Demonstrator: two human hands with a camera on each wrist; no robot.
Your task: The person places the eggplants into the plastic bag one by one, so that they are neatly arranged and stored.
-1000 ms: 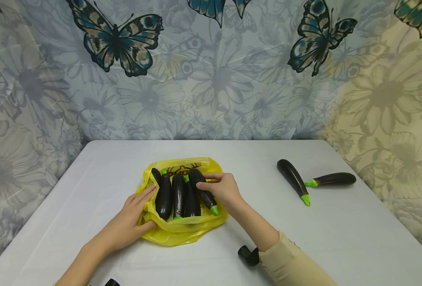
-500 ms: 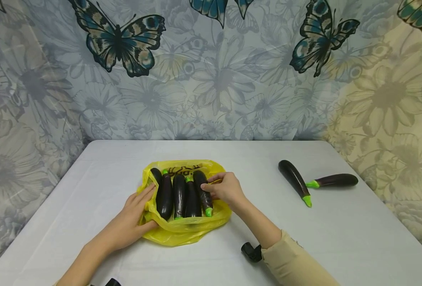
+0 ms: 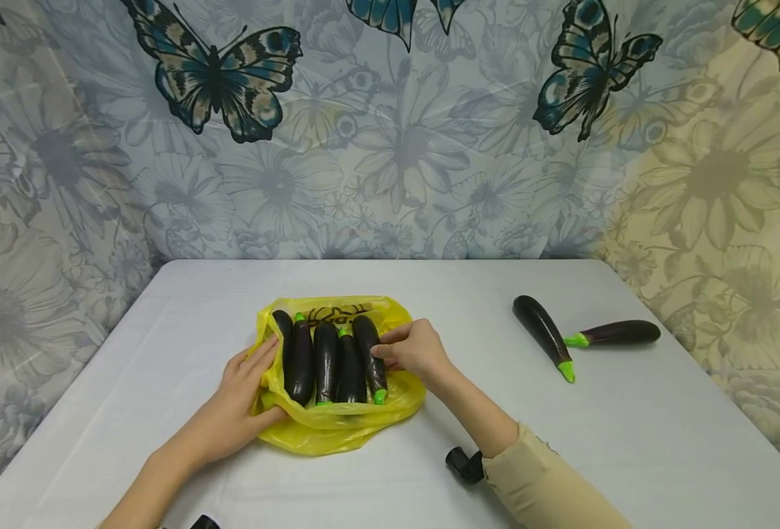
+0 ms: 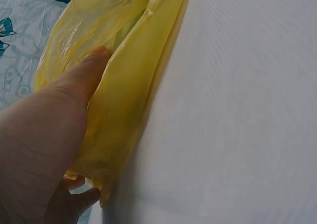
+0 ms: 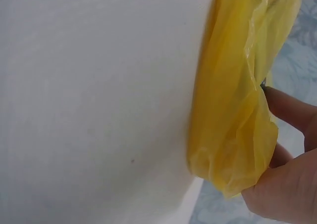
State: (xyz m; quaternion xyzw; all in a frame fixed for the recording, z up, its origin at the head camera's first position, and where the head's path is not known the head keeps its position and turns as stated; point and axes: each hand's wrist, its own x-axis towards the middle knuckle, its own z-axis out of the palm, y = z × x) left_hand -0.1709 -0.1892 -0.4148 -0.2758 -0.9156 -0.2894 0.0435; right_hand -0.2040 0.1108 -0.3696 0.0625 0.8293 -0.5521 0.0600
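Observation:
A yellow plastic bag (image 3: 327, 438) lies on the table with its mouth spread wide. Several dark eggplants (image 3: 300, 371) with green stem ends lie side by side inside it. At the bag's left side, my left hand (image 3: 234, 402) holds the plastic, fingers along the far edge and thumb on the near one. My right hand (image 3: 418, 351) reaches in from the right, thumb and fingertips on the rightmost eggplant (image 3: 367, 344). In the right wrist view, yellow plastic (image 5: 233, 105) hides most of that eggplant. The left wrist view shows the left thumb (image 4: 91, 68) against the bag.
Two more eggplants lie on the right of the white table (image 3: 469, 294), one slanted (image 3: 540, 330) and one nearly level (image 3: 624, 333). A black wrist camera (image 3: 464, 465) sits by the right forearm. Behind the table hangs a butterfly-patterned cloth (image 3: 410, 147).
The rightmost eggplant, earlier tilted in the right hand's grasp, has come down in line beside the others. The bag and left hand have shifted slightly left over the last half second.

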